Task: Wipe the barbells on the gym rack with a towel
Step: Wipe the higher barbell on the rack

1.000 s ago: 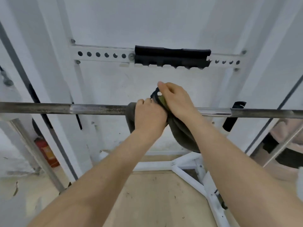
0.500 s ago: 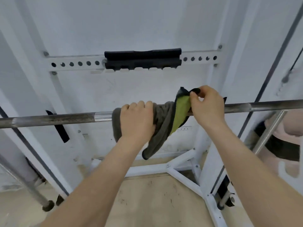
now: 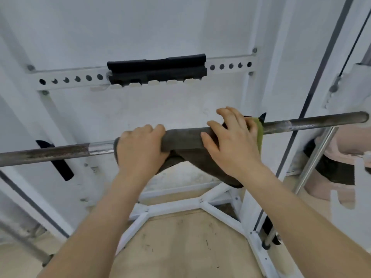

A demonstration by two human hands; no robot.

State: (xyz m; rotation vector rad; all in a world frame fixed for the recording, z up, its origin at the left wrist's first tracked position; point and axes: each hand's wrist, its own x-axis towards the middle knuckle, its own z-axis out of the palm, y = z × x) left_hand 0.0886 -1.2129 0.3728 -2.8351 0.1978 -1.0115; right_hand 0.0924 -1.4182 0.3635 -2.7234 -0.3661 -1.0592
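Note:
A steel barbell [image 3: 50, 153] crosses the view from lower left to upper right, dull and spotted with a shiny band near its middle. A dark grey towel [image 3: 183, 137] with a green inner face is draped over the bar's middle, a corner hanging below. My left hand [image 3: 140, 149] is wrapped over the towel's left end, gripping it around the bar. My right hand [image 3: 232, 143] presses on the towel's right end with fingers spread, the green edge showing beside it.
The white rack frame [image 3: 180, 205] spreads below the bar over a wooden floor panel. A perforated crossbeam with a black pad [image 3: 156, 69] is mounted on the wall behind. A white upright [image 3: 253, 137] stands right, with a chrome rod [image 3: 315, 159] and pink weight plates [image 3: 339, 153] beyond.
My right hand has gone from pinching the towel's raised green corner to laying the towel flat along the bar and pressing on it. The view has shifted slightly left.

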